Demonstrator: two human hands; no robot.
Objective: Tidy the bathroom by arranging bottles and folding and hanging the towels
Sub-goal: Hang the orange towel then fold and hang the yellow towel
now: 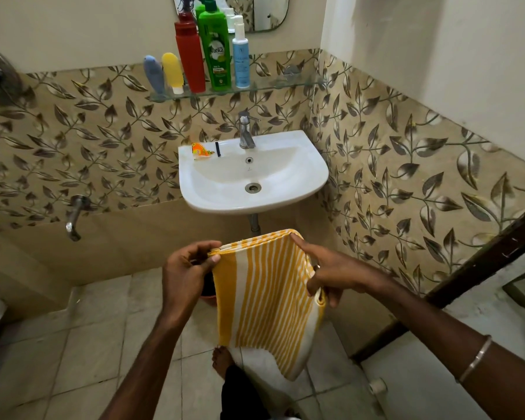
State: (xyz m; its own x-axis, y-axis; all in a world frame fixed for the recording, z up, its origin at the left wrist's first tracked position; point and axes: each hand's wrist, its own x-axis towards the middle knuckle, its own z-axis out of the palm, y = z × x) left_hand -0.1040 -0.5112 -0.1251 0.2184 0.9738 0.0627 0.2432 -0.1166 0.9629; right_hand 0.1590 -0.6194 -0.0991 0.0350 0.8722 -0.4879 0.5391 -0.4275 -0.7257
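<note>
Fingers: those of the left hand (184, 272) were curled and pinched the near-left top corner of a folded yellow-and-white striped towel (265, 298), while the right hand (331, 275) gripped its right edge, forefinger lying straight along the top corner; the towel hung down between and below both hands, in front of the person's bare foot (222, 360). Beyond the fingers stood a white sink (285, 177) with a tap (246, 130) and an orange sachet (202, 151) on its rim. Farthest, above the sink, a glass shelf (285, 83) carried a blue-grey tube (153, 75), yellow tube (172, 71), red bottle (190, 56), green bottle (216, 53) and white-and-blue bottle (241, 53) side by side.
</note>
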